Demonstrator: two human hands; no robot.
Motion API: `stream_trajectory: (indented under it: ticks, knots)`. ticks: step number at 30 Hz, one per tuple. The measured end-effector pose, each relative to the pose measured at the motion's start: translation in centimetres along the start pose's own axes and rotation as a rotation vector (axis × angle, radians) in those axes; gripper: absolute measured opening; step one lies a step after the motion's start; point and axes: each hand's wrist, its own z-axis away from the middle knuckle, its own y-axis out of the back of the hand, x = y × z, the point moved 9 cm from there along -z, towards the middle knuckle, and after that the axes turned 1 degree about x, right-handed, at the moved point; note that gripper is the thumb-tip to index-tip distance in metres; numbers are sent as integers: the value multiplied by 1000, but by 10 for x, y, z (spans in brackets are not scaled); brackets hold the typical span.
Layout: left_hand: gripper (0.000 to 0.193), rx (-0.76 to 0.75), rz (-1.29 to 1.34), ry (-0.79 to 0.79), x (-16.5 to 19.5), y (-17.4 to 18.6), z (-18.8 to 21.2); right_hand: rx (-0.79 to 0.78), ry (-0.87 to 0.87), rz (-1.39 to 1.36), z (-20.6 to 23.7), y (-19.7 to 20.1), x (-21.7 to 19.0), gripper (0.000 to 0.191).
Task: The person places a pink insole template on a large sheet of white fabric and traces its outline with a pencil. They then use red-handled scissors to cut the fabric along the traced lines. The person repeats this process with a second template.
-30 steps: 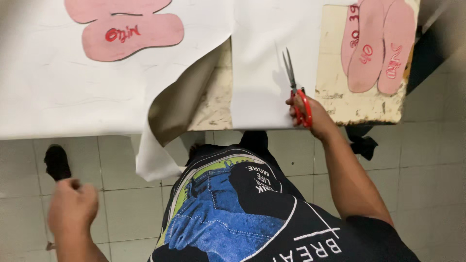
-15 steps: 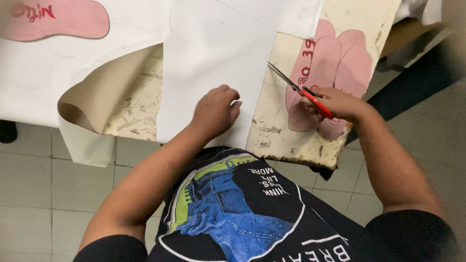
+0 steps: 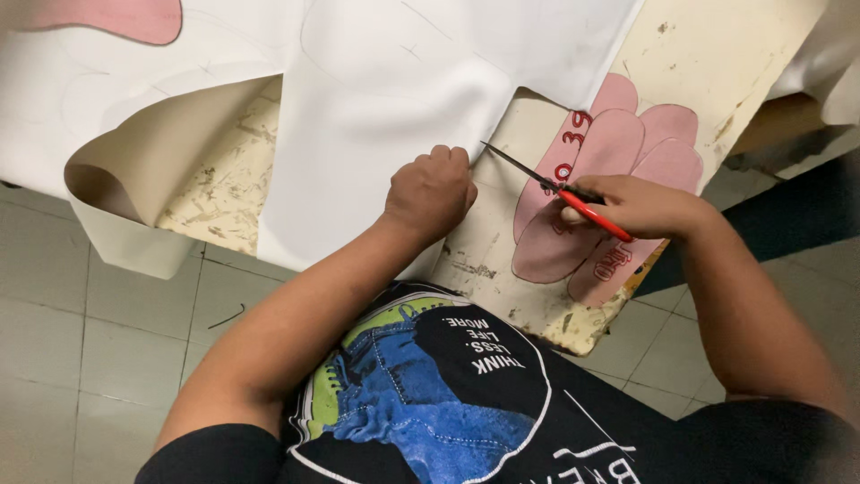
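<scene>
My left hand (image 3: 432, 190) grips the near right edge of a large white sheet (image 3: 358, 99) spread over a worn table (image 3: 627, 116). Faint outlines are drawn on the sheet. My right hand (image 3: 640, 208) holds red-handled scissors (image 3: 555, 190) with the blades pointing left toward the sheet's edge, a little apart from it. Under my right hand lie several pink sole-shaped templates (image 3: 609, 179) with red writing.
Another pink template (image 3: 116, 16) rests on the sheet at the top left. The sheet's left end curls over the table edge (image 3: 116, 193), showing a beige underside. Grey tiled floor (image 3: 81, 358) lies below. White material (image 3: 824, 63) hangs at the far right.
My left hand rose from beside my body onto the sheet's edge. My right hand with the scissors moved right, over the pink templates, and the blades turned toward the sheet.
</scene>
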Motion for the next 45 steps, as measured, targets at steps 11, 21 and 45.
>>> stream_trajectory:
  ticks: [11,21,45]
  knots:
    - [17,23,-44,-21,19,18,-4,7,-3,-23,-1,-3,-23,53]
    - [6,146,-45,-105,24,24,2,21,-57,-84,-8,-3,-50,53]
    - [9,124,326,-36,10,63,13,33,49,-161,-42,17,-66,46]
